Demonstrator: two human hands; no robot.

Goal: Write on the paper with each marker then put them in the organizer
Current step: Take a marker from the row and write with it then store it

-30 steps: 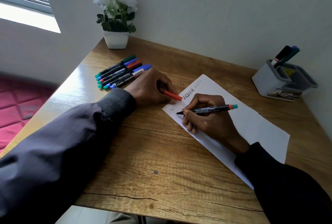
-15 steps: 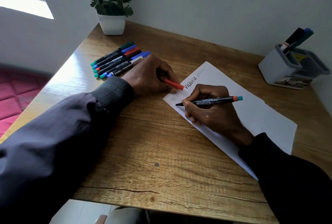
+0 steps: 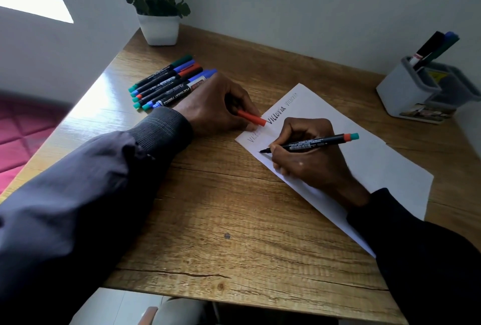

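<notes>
A black marker (image 3: pixel 312 143) with an orange and teal end is gripped in the right hand (image 3: pixel 307 158), the fingers being curled round its barrel. Its tip is held at the paper (image 3: pixel 377 158), near the paper's left corner. An orange cap (image 3: pixel 251 118) is pinched in the left hand (image 3: pixel 216 108), which is rested on the table (image 3: pixel 208 220) at the paper's left edge; the cap's end is reached over the handwritten words there. A row of capped markers (image 3: pixel 169 85) is laid flat to the left of the paper, beyond the left hand. The grey organizer (image 3: pixel 406 92) is placed to the right of the paper, well apart from it, and a few markers (image 3: pixel 432 48) are stood in its tall compartment. A white potted plant (image 3: pixel 158 29) is set beyond the paper to its left, against the wall
</notes>
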